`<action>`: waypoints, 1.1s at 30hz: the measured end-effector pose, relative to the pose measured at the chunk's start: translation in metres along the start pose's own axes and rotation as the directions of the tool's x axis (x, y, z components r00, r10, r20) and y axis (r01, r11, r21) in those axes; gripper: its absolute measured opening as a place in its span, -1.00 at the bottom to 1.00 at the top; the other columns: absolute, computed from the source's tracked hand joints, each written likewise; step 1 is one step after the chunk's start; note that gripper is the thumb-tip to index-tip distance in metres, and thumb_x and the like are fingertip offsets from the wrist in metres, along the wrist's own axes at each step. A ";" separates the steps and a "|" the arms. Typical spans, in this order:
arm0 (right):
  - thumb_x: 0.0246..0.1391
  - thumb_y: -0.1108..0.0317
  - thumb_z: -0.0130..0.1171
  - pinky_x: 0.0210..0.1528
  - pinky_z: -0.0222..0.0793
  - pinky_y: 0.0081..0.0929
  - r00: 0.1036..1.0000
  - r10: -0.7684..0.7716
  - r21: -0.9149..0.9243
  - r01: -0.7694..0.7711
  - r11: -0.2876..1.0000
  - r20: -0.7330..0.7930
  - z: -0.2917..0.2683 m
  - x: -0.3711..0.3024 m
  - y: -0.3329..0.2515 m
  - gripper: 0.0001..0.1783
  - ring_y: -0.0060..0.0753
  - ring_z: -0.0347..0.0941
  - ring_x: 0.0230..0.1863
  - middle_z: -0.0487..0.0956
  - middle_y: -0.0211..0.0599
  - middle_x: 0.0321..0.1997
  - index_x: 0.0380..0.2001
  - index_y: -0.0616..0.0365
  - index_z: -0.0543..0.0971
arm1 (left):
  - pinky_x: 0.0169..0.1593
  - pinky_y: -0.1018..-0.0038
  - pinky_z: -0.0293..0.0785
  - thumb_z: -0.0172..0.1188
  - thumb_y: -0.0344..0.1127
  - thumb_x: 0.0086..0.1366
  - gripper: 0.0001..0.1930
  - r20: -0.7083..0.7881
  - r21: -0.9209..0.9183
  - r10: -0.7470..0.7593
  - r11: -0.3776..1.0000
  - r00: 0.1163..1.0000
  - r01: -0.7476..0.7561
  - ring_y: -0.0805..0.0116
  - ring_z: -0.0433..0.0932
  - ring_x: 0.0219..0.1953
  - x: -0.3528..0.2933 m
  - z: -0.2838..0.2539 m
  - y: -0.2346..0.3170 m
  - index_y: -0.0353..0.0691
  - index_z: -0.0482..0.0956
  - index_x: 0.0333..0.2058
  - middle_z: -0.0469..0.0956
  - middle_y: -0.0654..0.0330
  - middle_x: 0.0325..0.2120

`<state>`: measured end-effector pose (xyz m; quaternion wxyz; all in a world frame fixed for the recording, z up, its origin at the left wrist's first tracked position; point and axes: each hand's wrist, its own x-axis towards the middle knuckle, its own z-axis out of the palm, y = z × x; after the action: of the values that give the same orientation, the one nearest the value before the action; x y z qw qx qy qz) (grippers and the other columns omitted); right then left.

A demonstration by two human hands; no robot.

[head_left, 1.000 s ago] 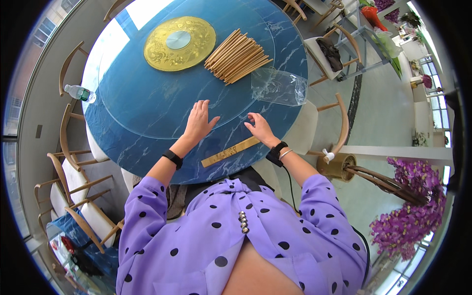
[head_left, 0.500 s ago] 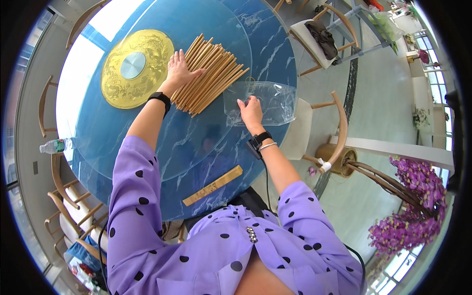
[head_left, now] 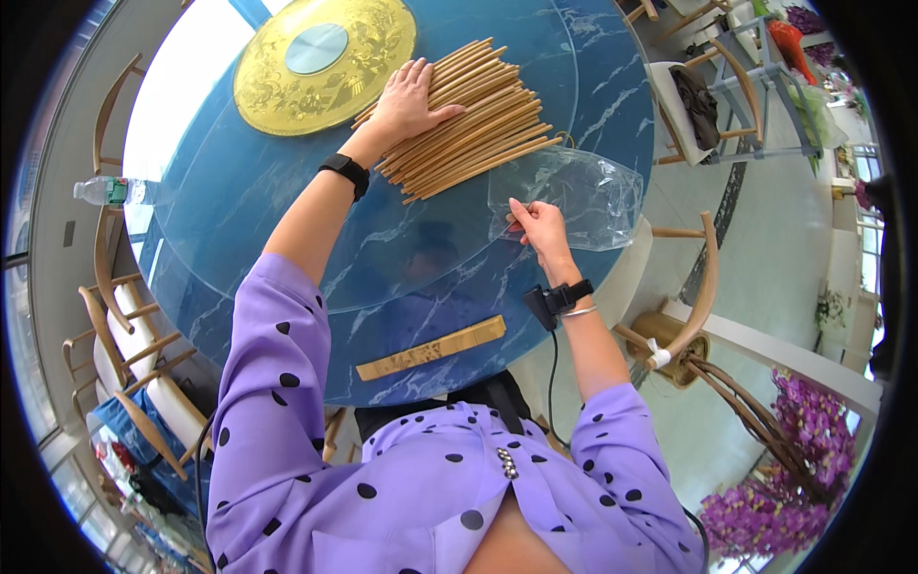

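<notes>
A wide pile of light-brown wooden chopsticks (head_left: 488,124) lies slantwise on the blue marble-patterned round table (head_left: 402,273). My left hand (head_left: 409,103) rests flat on the pile's left side, fingers stretched out and thumb apart, gripping nothing. To the right of the chopsticks a clear plastic bag (head_left: 583,196) is spread on the tabletop near its right edge. With thumb and fingers closed, my right hand (head_left: 540,228) pinches the bag's near left edge. Nearer to me lies a flat tan strip (head_left: 430,348) with dark marks on it.
Beyond my left hand sits a gold patterned disc (head_left: 258,81) with a silver centre. A plastic bottle (head_left: 103,190) shows at the table's left rim. Wooden chairs (head_left: 708,287) stand around the table. Purple flowers (head_left: 765,517) and a gold pot (head_left: 669,349) are at the right.
The view has shifted, so the table's things appear farther up and right. My right hand has drawn to the bag's near edge and pinches it. My left hand stays on the chopsticks.
</notes>
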<state>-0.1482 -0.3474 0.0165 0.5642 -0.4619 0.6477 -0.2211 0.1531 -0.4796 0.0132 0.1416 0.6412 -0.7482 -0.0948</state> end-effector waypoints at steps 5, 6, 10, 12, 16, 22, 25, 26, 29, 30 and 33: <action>0.19 0.07 0.35 -0.65 0.26 -0.71 0.996 0.029 0.052 -0.033 0.998 0.083 0.021 -0.028 0.006 -0.59 -0.63 0.56 -0.53 0.70 -0.25 -0.40 -0.41 0.28 0.62 | 0.49 -0.01 -0.17 -0.06 0.64 0.14 0.24 -0.021 -0.024 -0.043 0.999 0.999 0.043 -0.27 -0.01 0.45 -0.051 -0.026 0.005 -0.49 0.06 0.38 0.09 -0.30 0.37; 0.18 0.07 0.35 -0.66 0.25 -0.72 0.994 0.035 0.051 -0.041 0.998 0.107 0.023 -0.031 0.007 -0.59 -0.65 0.54 -0.54 0.70 -0.26 -0.40 -0.41 0.27 0.62 | 0.48 -0.02 -0.15 -0.05 0.63 0.15 0.24 -0.041 -0.015 -0.059 0.998 0.997 0.059 -0.25 -0.01 0.44 -0.066 -0.029 0.003 -0.50 0.04 0.38 0.10 -0.31 0.37; 0.17 0.06 0.37 -0.67 0.21 -0.74 0.983 0.050 0.046 -0.060 0.997 0.179 0.043 -0.045 0.012 -0.59 -0.71 0.46 -0.56 0.71 -0.26 -0.36 -0.40 0.27 0.62 | 0.49 -0.02 -0.18 -0.01 0.56 0.21 0.20 -0.113 0.014 -0.134 0.991 0.985 0.136 -0.22 -0.03 0.45 -0.139 -0.048 -0.030 -0.50 -0.05 0.40 0.07 -0.28 0.38; 0.16 0.06 0.38 -0.67 0.20 -0.76 0.976 0.073 0.073 -0.089 0.993 0.204 0.052 -0.051 0.013 -0.58 -0.74 0.41 -0.57 0.71 -0.26 -0.33 -0.40 0.27 0.62 | 0.49 -0.02 -0.20 0.00 0.54 0.22 0.19 -0.129 0.034 -0.177 0.983 0.976 0.182 -0.20 -0.04 0.46 -0.181 -0.058 -0.045 -0.48 -0.07 0.40 0.05 -0.27 0.38; 0.17 0.08 0.37 -0.70 0.17 -0.80 0.945 0.126 0.129 -0.171 0.977 0.302 0.060 -0.061 0.015 -0.58 -0.78 0.38 -0.57 0.70 -0.24 -0.33 -0.36 0.31 0.63 | 0.50 0.01 -0.24 -0.03 0.50 0.27 0.12 -0.046 0.197 -0.241 0.949 0.969 0.245 -0.13 -0.09 0.48 -0.259 -0.065 -0.076 -0.41 -0.07 0.42 0.01 -0.21 0.41; 0.22 0.12 0.33 -0.68 0.15 -0.84 0.884 0.178 0.132 -0.257 0.957 0.432 0.068 -0.064 0.021 -0.65 -0.84 0.32 -0.59 0.70 -0.28 -0.26 -0.30 0.24 0.64 | 0.52 0.06 -0.36 -0.24 0.48 0.37 0.01 -0.055 0.262 -0.177 0.947 0.983 0.185 0.06 -0.22 0.53 -0.306 -0.052 -0.115 -0.33 -0.06 0.44 -0.09 -0.04 0.47; 0.22 0.11 0.33 -0.64 0.13 -0.83 0.893 0.168 0.146 -0.248 0.958 0.417 0.074 -0.070 0.020 -0.69 -0.87 0.24 -0.59 0.70 -0.34 -0.25 -0.31 0.17 0.63 | 0.53 0.08 -0.40 -0.38 0.49 0.39 0.00 0.031 0.348 -0.209 0.919 0.977 0.186 0.07 -0.30 0.54 -0.302 -0.053 -0.119 -0.30 -0.13 0.46 -0.16 -0.03 0.49; 0.22 0.11 0.33 -0.64 0.12 -0.83 0.885 0.161 0.152 -0.249 0.956 0.437 0.074 -0.071 0.019 -0.69 -0.87 0.23 -0.59 0.70 -0.35 -0.25 -0.31 0.16 0.63 | 0.53 0.08 -0.40 -0.39 0.49 0.39 0.00 0.069 0.364 -0.237 0.910 0.969 0.197 0.09 -0.32 0.54 -0.302 -0.056 -0.118 -0.28 -0.15 0.47 -0.19 -0.02 0.49; 0.21 0.10 0.33 -0.63 0.10 -0.84 0.868 0.127 0.182 -0.240 0.954 0.480 0.074 -0.067 0.021 -0.72 -0.87 0.21 -0.59 0.69 -0.39 -0.26 -0.31 0.11 0.64 | 0.53 0.08 -0.36 -0.41 0.50 0.38 -0.01 0.116 0.383 -0.280 0.898 0.953 0.217 0.09 -0.33 0.54 -0.299 -0.061 -0.117 -0.21 -0.17 0.48 -0.22 0.02 0.51; 0.22 0.11 0.33 -0.63 0.11 -0.84 0.866 0.111 0.176 -0.222 0.959 0.488 0.075 -0.066 0.023 -0.72 -0.86 0.22 -0.58 0.69 -0.39 -0.26 -0.31 0.10 0.64 | 0.53 0.08 -0.35 -0.41 0.50 0.38 -0.02 0.116 0.396 -0.293 0.890 0.949 0.226 0.09 -0.32 0.54 -0.299 -0.062 -0.116 -0.19 -0.16 0.48 -0.22 0.03 0.51; 0.24 0.14 0.31 -0.62 0.15 -0.83 0.849 0.089 0.173 -0.207 0.963 0.521 0.076 -0.066 0.018 -0.77 -0.85 0.26 -0.55 0.69 -0.39 -0.27 -0.32 0.08 0.64 | 0.52 0.04 -0.29 -0.43 0.52 0.36 -0.03 0.079 0.425 -0.318 0.868 0.945 0.256 0.10 -0.26 0.54 -0.300 -0.061 -0.122 -0.12 -0.13 0.48 -0.17 0.07 0.51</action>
<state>-0.0878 -0.2647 0.0168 0.7782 -0.3861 0.4810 -0.1180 0.3288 -0.2008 0.0043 -0.0665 0.7520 -0.6558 -0.0030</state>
